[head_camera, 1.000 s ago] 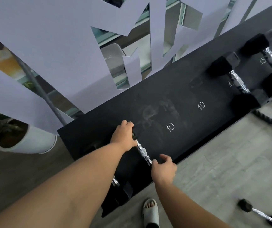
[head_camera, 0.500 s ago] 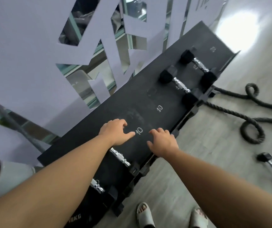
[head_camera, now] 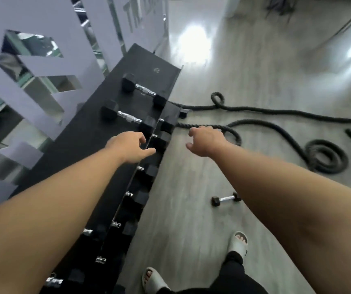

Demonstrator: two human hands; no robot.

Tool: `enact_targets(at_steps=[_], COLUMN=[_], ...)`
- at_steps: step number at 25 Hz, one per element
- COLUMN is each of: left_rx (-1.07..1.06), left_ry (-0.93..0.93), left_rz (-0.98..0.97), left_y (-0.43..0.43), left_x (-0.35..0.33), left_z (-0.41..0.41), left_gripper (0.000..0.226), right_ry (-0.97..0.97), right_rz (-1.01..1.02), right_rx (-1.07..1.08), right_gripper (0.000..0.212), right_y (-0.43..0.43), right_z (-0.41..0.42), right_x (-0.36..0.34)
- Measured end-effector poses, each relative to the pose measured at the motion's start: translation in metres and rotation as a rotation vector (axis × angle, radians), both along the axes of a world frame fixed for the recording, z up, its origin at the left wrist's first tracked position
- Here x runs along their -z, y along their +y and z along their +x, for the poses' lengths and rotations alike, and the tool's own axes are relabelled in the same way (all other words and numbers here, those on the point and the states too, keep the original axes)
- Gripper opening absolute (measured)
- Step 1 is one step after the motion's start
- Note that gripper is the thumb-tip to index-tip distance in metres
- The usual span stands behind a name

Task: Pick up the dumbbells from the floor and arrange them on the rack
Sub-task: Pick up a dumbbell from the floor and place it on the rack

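Note:
A long black dumbbell rack (head_camera: 98, 132) runs from lower left to the upper middle. Two black hex dumbbells with chrome handles lie on its top shelf, one further back (head_camera: 142, 91) and one nearer (head_camera: 128, 118). Several more dumbbell ends show on the lower shelf (head_camera: 136, 198) along the rack's front. One small dumbbell (head_camera: 226, 198) lies on the grey floor to the right of the rack. My left hand (head_camera: 131, 146) hovers over the rack's front edge, empty, fingers apart. My right hand (head_camera: 207, 141) is out over the floor beside the rack, empty and loosely spread.
Thick black battle ropes (head_camera: 276, 124) snake and coil across the floor to the right. A wall of pale panels and mirror pieces (head_camera: 43, 60) stands behind the rack. My feet in light slides (head_camera: 239, 242) stand on the floor near the rack's front.
Both hands have let go of the dumbbell on the rack and lifted away empty. The view has swung right, bringing the floor, ropes and loose dumbbell into sight.

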State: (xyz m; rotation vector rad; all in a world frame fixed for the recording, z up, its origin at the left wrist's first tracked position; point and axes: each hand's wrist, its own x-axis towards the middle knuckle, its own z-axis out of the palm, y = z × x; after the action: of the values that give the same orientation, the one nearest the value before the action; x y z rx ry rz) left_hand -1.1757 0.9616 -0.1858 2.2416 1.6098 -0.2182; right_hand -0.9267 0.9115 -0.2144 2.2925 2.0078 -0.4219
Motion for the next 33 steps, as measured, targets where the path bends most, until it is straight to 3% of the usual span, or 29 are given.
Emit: enact_targets(at_steps=[8, 12, 22, 28, 33], left_rx=[-0.006, -0.047, -0.121, -0.176, -0.241], left_ry=[-0.037, -0.093, -0.063, -0.051, -0.043], left_rz=[-0.074, -0.142, -0.295, -0.446, -0.51], left_y=[-0.031, -0.05, -0.031, -0.032, -0.022], left_x=[0.043, 0.077, 0.198, 0.337, 0.49], left_z=[0.227, 0.311, 0.382, 0.397, 0.405], left_gripper=[0.065, 0.065, 0.065, 0.065, 0.064], right_ry=[0.043, 0.064, 0.193, 0.241, 0.26], right_rz=[-0.132, -0.22, -0.407, -0.484, -0.481], right_rx=[0.173, 0.207, 0.311, 0.358, 0.378], right_gripper=[0.042, 0.047, 0.053, 0.06, 0.052], right_y=[-0.046, -0.06, -0.062, -0.055, -0.041], right_z=[0.248, 0.327, 0.39, 0.401, 0.398], right_x=[0.031, 0.065, 0.206, 0.332, 0.48])
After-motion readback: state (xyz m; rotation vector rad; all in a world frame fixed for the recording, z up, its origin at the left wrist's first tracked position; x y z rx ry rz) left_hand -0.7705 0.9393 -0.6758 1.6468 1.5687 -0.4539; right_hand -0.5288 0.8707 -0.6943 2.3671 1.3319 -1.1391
